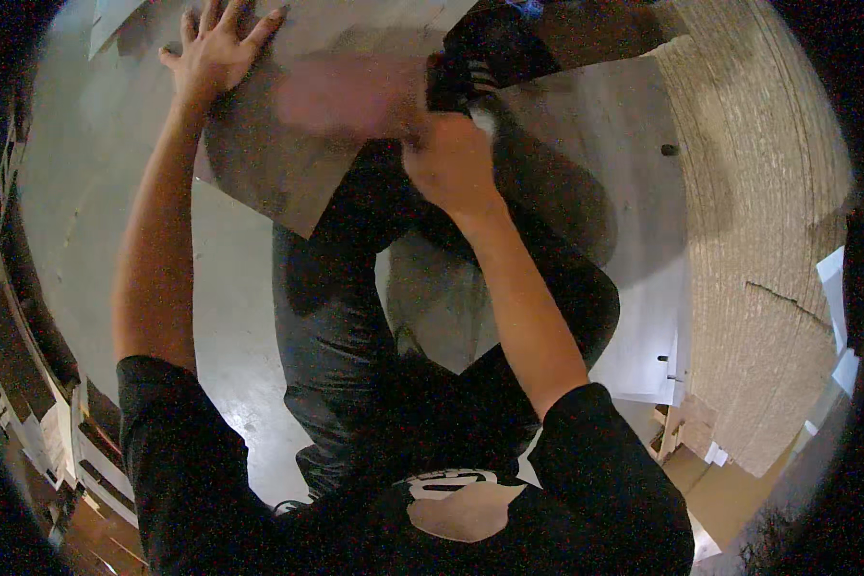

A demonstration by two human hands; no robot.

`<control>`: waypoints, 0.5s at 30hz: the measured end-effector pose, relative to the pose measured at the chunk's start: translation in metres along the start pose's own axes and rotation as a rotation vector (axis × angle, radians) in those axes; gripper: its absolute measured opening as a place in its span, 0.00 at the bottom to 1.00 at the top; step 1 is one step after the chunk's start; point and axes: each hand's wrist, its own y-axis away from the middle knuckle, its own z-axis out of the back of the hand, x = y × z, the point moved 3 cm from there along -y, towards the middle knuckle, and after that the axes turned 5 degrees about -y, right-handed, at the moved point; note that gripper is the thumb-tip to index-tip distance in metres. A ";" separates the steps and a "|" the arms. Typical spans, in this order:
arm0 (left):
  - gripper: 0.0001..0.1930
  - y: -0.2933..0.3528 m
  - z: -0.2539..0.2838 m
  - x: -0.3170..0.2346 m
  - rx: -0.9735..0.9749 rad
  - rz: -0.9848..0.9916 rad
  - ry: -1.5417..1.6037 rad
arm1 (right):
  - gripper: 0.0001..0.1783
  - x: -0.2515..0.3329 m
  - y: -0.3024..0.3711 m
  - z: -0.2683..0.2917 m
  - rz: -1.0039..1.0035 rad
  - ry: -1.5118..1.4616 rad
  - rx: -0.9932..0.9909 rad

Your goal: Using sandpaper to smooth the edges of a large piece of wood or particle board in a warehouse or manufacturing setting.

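Note:
My left hand (218,58) lies flat with its fingers spread on a large grey panel (96,182) at the upper left. Nothing is in it. My right hand (451,158) is closed near the upper middle, beside a dark shoe with white stripes (475,82). A pinkish-red smear (350,94) stretches leftward from this fist; motion blur hides what it is. Beneath the smear, a brownish corner of the panel (298,197) reaches over my bent leg (331,317) in dark trousers. How my right fingers close on the thing cannot be made out.
On the right rises a long stack of beige layered sheets (758,192). A grey panel with small dark slots (643,211) lies beside it. Wooden pieces and scraps (62,432) crowd the lower left edge. White paper pieces (835,288) stick out at the far right.

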 end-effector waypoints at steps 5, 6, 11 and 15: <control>0.43 0.000 0.055 -0.058 0.299 0.136 0.127 | 0.12 -0.017 -0.010 0.028 -0.029 -0.278 0.351; 0.43 0.000 0.054 -0.059 0.304 0.112 0.154 | 0.11 -0.021 -0.016 0.044 0.049 -0.561 0.309; 0.37 -0.013 -0.067 0.033 -0.064 -0.059 -0.259 | 0.16 0.005 -0.058 0.059 0.147 -0.432 0.029; 0.36 -0.006 -0.036 -0.004 -0.051 -0.078 -0.179 | 0.35 -0.008 -0.015 -0.011 -0.055 -0.284 0.533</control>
